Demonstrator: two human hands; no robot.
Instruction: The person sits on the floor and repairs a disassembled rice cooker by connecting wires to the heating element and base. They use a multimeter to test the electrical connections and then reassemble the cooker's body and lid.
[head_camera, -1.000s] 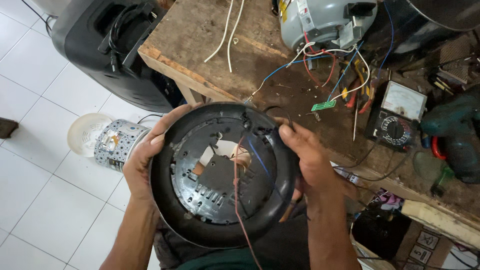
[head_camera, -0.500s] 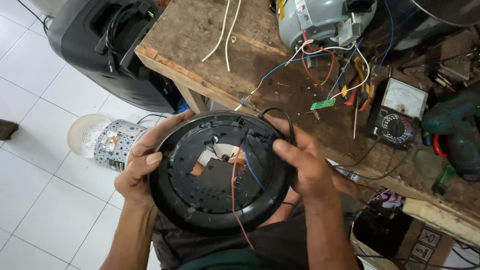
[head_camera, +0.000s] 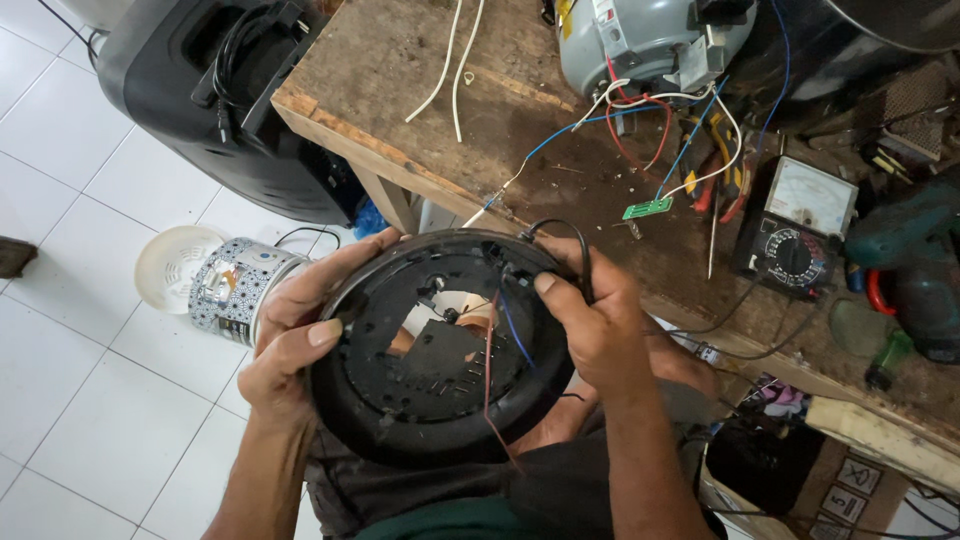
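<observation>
A white tiled floor (head_camera: 70, 400) fills the left of the scene, and a worn brown wooden table (head_camera: 400, 90) runs across the far side towards the right. On the floor at the far left stands a large black plastic speaker box (head_camera: 200, 100), and nearer lies a small patterned cylindrical housing with a white round lid (head_camera: 215, 285). In the near middle, a round black plastic appliance base (head_camera: 440, 350) is held up over the lap, just near of the table edge, its open underside facing the camera.

The left hand (head_camera: 290, 345) is clamped on the base's left rim, thumb laid over the edge. The right hand (head_camera: 600, 325) is closed on the right rim. Compared with a moment ago, the base has been tilted and drawn a little further from the table, and the right thumb has been shifted inward over the rim, close to the blue wire (head_camera: 512, 330) and thin red wire (head_camera: 488, 385) that trail from the centre; the wiring now appears to be within reach of that thumb.

Further right on the table lie a grey metal motor (head_camera: 640, 45) with loose coloured leads, a small green circuit board (head_camera: 648, 209), an analogue multimeter with a black dial (head_camera: 795, 230) and, at the far right edge, a green power drill (head_camera: 915, 270).
</observation>
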